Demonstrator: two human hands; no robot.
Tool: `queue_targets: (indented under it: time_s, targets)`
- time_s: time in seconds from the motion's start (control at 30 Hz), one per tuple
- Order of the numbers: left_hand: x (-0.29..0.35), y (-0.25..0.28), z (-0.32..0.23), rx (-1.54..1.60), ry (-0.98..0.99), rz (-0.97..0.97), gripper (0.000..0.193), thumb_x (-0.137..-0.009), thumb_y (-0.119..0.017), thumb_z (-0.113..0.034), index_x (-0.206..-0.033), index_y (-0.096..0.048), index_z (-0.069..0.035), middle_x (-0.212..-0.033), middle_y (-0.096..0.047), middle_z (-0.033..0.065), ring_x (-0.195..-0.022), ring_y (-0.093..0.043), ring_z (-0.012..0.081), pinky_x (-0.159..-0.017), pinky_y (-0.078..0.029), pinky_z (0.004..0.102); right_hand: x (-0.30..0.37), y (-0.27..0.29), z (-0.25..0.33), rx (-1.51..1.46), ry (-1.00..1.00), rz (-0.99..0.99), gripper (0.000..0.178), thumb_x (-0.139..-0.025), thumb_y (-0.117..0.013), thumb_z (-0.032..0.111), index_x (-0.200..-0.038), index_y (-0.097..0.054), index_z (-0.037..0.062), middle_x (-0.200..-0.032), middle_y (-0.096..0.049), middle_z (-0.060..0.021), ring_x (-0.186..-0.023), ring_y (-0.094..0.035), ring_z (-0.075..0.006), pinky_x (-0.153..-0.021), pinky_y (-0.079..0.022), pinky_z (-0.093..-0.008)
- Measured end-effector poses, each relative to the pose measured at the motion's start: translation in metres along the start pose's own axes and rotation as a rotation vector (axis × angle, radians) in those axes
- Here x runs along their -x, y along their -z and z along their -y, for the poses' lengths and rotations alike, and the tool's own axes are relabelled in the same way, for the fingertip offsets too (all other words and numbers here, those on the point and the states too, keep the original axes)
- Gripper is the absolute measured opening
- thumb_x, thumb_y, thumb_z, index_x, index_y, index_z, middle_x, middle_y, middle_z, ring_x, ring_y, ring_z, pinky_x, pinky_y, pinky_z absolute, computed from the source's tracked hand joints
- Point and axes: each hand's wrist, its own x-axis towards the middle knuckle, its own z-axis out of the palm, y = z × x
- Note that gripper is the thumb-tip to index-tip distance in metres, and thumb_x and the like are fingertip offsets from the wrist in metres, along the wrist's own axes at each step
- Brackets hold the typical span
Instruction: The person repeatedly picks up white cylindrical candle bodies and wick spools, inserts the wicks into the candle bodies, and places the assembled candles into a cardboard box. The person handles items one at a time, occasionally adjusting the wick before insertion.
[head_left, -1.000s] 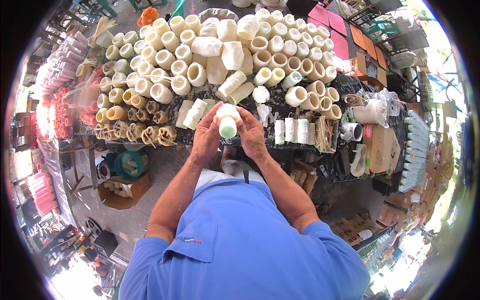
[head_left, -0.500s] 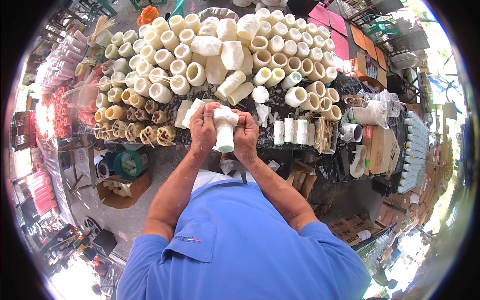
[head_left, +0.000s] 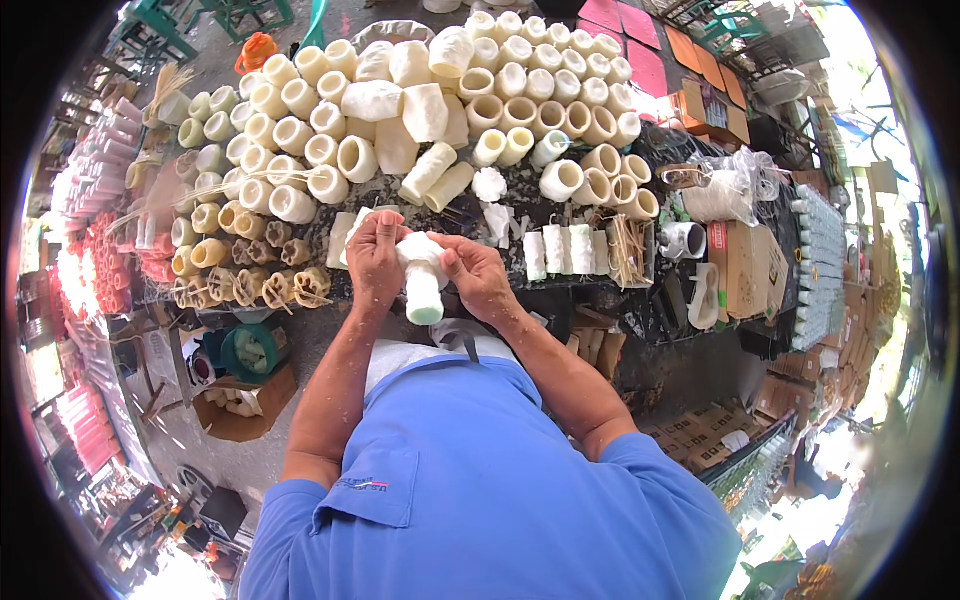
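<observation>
Between my two hands, in front of my body, a pale greenish-white wax candle points its flat end toward me. A lumpy white wax layer is wrapped round its far part. My left hand grips the layer's left edge between thumb and fingers. On the other side, my right hand pinches the right edge, thumb on top. Just beyond my left hand lie white slabs, partly covered by it. Crumpled white scraps and a white knobbly lump lie beyond my right hand.
Many hollow cream wax cylinders crowd the dark table. White bumpy candles stand in a row beside a bundle of thin sticks. A cardboard box is at the right; another box sits on the floor, left.
My hands have moved slightly nearer my body with the candle. My right hand has shifted outward along the wax layer, its thumb now stretched over the edge. The whole view has turned slightly.
</observation>
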Motion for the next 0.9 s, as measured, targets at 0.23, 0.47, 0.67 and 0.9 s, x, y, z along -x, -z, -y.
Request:
queue_targets:
  time_s: [0.23,0.47,0.67,0.9]
  targets:
    - [-0.001,0.004,0.009,-0.037,0.175,0.036,0.071,-0.112,-0.042,-0.059,-0.097,-0.075,0.002,-0.078,-0.070,0.0053,-0.071,-0.063,0.0117,-0.066,-0.050,0.0282,-0.010,-0.021,-0.014,0.422,0.100,-0.382,0.026,-0.109,-0.060,0.022,-0.097,-0.068,0.0007,-0.077,-0.071,-0.0111,-0.071,-0.065,-0.0162,-0.068,-0.052,-0.0363]
    - [0.059,0.032,0.029,0.519,0.328,0.274,0.077,-0.113,-0.035,-0.060,-0.159,-0.043,0.001,-0.139,-0.064,0.0121,-0.121,-0.063,0.0190,-0.104,-0.050,0.0324,-0.006,-0.039,-0.022,0.630,0.036,-0.358,0.042,-0.111,-0.058,0.037,-0.091,-0.067,0.0011,-0.067,-0.064,-0.0141,-0.058,-0.059,-0.0230,-0.060,-0.049,-0.0383]
    - [0.052,0.061,0.036,0.499,0.362,0.306,0.058,-0.114,-0.051,-0.026,-0.162,-0.035,0.003,-0.151,-0.056,0.0128,-0.133,-0.059,0.0200,-0.113,-0.047,0.0352,-0.012,-0.020,-0.028,0.349,-0.025,0.058,0.052,-0.102,-0.071,0.044,-0.125,-0.069,-0.0032,-0.100,-0.076,-0.0102,-0.091,-0.069,-0.0141,-0.083,-0.057,-0.0339]
    - [0.041,0.038,0.011,-0.010,0.098,0.066,0.037,-0.114,-0.052,-0.029,-0.131,-0.070,-0.001,-0.107,-0.073,0.0056,-0.093,-0.064,0.0111,-0.084,-0.053,0.0274,-0.010,-0.032,-0.017,0.411,0.142,-0.071,0.031,-0.110,-0.061,0.026,-0.123,-0.067,-0.0011,-0.116,-0.074,-0.0115,-0.104,-0.070,-0.0172,-0.093,-0.056,-0.0321]
